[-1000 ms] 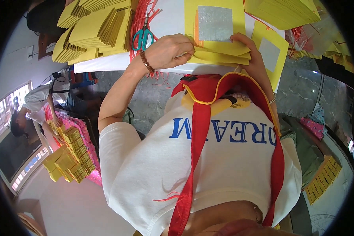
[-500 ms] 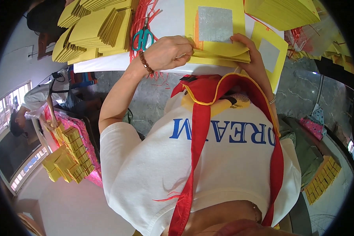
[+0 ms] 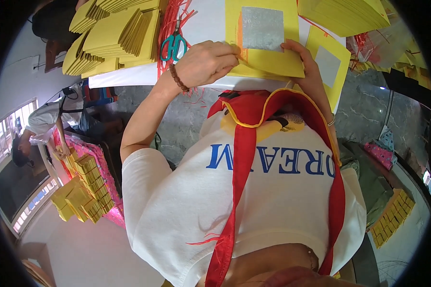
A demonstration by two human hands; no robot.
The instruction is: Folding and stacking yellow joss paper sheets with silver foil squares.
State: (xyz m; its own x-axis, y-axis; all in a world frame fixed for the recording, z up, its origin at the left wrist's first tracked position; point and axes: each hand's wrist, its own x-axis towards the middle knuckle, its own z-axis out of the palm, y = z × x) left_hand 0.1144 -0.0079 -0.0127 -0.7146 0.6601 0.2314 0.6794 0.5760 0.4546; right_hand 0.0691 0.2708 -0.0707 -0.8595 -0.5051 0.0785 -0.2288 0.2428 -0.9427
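Note:
A yellow paper sheet (image 3: 273, 60) with a silver square (image 3: 262, 29) and an orange strip beside it lies at the near edge of the white table. My left hand (image 3: 208, 62), a brown bead bracelet on its wrist, has its fingers closed in a pinch at the sheet's left side. A small bend shows in the paper by those fingertips. At the right edge my right hand (image 3: 310, 64) grips the sheet, fingertips on top near the silver square, the rest of the hand partly hidden. Teal-handled scissors (image 3: 174, 48) rest left of the sheet.
Folded yellow paper bundles (image 3: 119, 36) are stacked at the left, with red strings (image 3: 168, 24) beside them. Another silver-squared yellow sheet (image 3: 328, 64) and a thick yellow stack (image 3: 345, 16) are at the right. A person (image 3: 57, 117) works farther left by yellow bundles (image 3: 86, 186).
The near part of the sheet, raised and curved before, now lies flatter. My left hand has shifted slightly right, its fingers now over the paper's left edge. My right hand has barely moved.

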